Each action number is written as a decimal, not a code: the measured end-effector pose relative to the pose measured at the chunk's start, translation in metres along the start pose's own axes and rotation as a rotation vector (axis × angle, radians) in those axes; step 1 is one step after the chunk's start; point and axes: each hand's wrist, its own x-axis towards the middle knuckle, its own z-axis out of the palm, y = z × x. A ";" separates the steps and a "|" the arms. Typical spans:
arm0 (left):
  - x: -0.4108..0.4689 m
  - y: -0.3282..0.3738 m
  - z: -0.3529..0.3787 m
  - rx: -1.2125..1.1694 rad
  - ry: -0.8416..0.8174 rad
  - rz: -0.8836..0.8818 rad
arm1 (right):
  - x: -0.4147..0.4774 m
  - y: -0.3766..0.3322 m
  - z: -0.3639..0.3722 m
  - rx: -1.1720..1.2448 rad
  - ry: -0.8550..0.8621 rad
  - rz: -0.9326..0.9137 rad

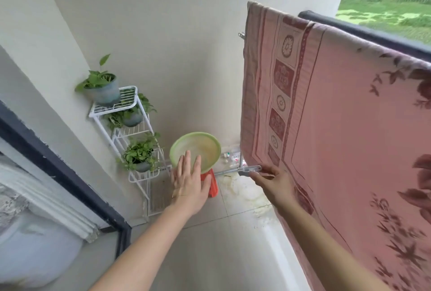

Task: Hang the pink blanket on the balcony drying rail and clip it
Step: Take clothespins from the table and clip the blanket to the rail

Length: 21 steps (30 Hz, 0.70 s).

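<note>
The pink blanket, patterned with dark red flowers and bands, hangs draped over the dark balcony rail on the right. A metal clip sits on its upper left edge. My right hand holds a grey metal clip next to the blanket's lower left corner. My left hand is stretched out flat with fingers apart and holds nothing, in front of a green basin.
A green basin rests on an orange stool in the corner. A white wire stand with three potted plants is against the left wall. A dark door frame lies at left. Small items sit along the wall's foot.
</note>
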 end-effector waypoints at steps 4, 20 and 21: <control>0.098 0.003 0.028 0.018 -0.013 -0.009 | 0.098 -0.007 0.017 0.006 -0.010 -0.034; 0.396 -0.046 0.093 -0.067 -0.101 -0.129 | 0.435 -0.031 0.103 -0.135 -0.039 -0.003; 0.413 -0.052 0.101 -0.080 -0.127 -0.130 | 0.451 -0.027 0.111 -0.143 -0.026 0.021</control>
